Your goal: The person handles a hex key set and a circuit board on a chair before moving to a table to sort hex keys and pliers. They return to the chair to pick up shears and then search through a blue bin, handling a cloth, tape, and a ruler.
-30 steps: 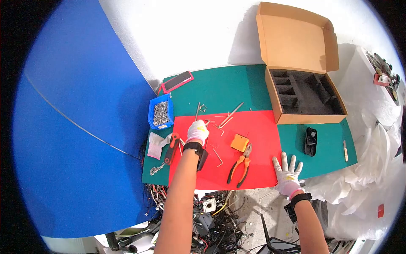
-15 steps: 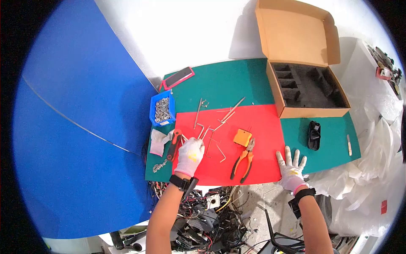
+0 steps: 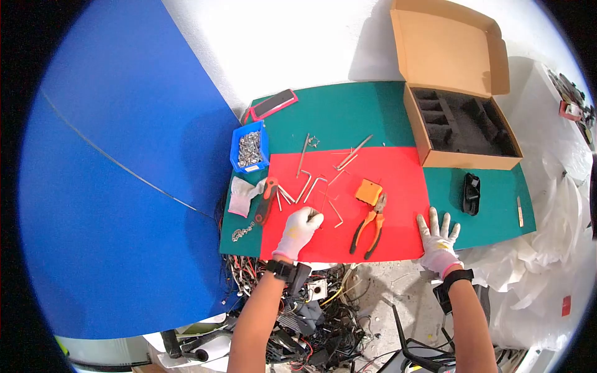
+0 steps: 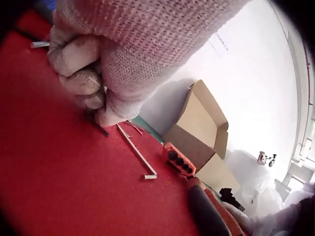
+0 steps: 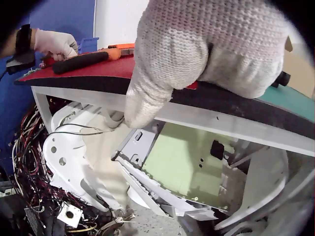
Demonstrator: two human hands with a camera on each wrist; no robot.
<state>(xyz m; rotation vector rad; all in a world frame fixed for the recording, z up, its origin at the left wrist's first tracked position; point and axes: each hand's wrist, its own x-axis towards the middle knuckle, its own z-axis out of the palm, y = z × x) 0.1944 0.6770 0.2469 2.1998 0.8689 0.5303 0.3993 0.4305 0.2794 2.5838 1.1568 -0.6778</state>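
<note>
My gloved left hand [image 3: 300, 231] is low over the red mat [image 3: 398, 245], its fingers curled and the thumb against them. In the left wrist view a thin dark hex key [image 4: 102, 130] pokes out at the fingertips; the rest of it is hidden in the hand. Ahead of this hand lie silver L-shaped hex keys [image 3: 316, 188], and a bent one [image 3: 336, 214] lies to its right. Fingers spread, my gloved right hand [image 3: 439, 244] rests on the mat's front right edge. Pliers with orange and black handles [image 3: 368, 231] lie between the hands.
A yellow-orange holder [image 3: 369, 191] touches the pliers' head. To the left are a red and black folding tool [image 3: 267, 201], a spare glove [image 3: 241, 198], a chain [image 3: 243, 232] and a blue bin [image 3: 236, 152] of screws. An open cardboard box [image 3: 472, 160] stands at the back right.
My left hand drew back from the far hex keys toward the mat's front, then shifted right, leaving two silver keys lying ahead of it. The right hand stays in place.
</note>
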